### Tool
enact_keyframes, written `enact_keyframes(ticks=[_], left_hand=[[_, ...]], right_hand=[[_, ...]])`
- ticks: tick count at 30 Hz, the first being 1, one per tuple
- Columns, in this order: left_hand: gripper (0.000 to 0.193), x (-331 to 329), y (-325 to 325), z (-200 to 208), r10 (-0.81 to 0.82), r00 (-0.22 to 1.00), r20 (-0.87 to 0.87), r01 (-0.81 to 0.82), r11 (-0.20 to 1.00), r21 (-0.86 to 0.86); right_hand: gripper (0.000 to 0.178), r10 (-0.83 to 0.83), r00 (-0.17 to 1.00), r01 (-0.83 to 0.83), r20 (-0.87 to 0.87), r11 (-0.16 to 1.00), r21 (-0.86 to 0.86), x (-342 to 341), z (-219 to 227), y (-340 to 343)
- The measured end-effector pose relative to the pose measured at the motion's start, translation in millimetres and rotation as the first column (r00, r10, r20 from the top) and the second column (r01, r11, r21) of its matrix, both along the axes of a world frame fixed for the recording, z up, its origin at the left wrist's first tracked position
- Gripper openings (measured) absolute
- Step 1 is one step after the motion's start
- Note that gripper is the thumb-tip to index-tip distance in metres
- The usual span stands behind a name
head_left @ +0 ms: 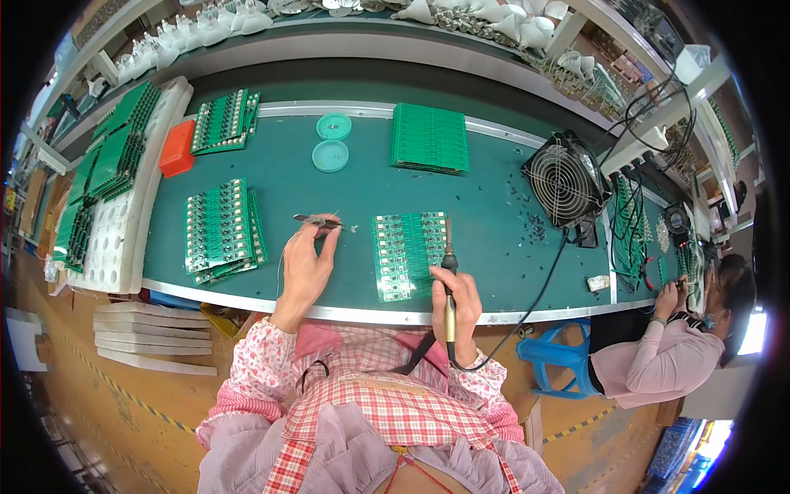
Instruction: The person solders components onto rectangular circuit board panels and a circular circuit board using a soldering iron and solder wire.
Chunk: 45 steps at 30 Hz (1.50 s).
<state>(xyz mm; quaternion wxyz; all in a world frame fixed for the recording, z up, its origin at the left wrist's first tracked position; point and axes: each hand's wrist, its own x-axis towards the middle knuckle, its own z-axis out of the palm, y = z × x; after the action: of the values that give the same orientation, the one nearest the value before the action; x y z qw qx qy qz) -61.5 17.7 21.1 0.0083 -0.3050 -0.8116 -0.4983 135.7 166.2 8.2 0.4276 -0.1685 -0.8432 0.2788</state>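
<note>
My left hand [306, 270] is closed on a pair of tweezers [316, 221], held above the green mat to the left of a circuit board panel [399, 257]. A thin wire runs down beside that hand, and a tiny pale bit shows by the tweezers' right end. In my right hand [461, 303] is a soldering iron [449, 263], gripped upright with its tip by the panel's upper right edge. Green with rows of small parts, the panel lies flat near the front edge of the table.
Stacked circuit boards [218, 230] lie left, with others [222, 119] behind by a red box [177, 148]. Two round teal dishes [330, 156] and a green board stack [429, 138] stand at the back. A black fan [568, 181] and scattered dark bits are right; a co-worker [675, 354] sits beyond.
</note>
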Motion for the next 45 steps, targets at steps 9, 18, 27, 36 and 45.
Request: enact_keyframes(ticks=[9, 18, 27, 36, 45], left_hand=[[0.009, 4, -8, -16, -0.178, 0.973, -0.146, 0.171, 0.984, -0.06], [0.007, 2, -9, -12, -0.068, 0.997, -0.037, 0.067, 0.997, -0.033], [0.008, 5, -1, -16, -0.036, 0.995, -0.095, 0.028, 0.997, -0.077], [0.007, 4, 0, -16, -0.037, 0.993, -0.113, 0.024, 0.994, -0.109], [0.007, 4, 0, -13, -0.057, 0.987, -0.152, 0.038, 0.992, -0.124]], right_hand=[[0.024, -0.006, 0.998, 0.006, 0.066, 1.0, -0.008, 1, 0, -6], [0.024, 0.003, 0.996, 0.003, 0.087, 0.998, -0.065, 1, 1, -4], [0.024, 0.038, 0.995, -0.031, 0.092, 0.996, -0.082, 7, 3, -2], [0.025, 0.056, 0.995, -0.05, 0.077, 0.996, -0.079, 7, 2, 0], [0.024, 0.055, 0.995, -0.048, 0.086, 0.995, -0.091, 7, 5, -1]])
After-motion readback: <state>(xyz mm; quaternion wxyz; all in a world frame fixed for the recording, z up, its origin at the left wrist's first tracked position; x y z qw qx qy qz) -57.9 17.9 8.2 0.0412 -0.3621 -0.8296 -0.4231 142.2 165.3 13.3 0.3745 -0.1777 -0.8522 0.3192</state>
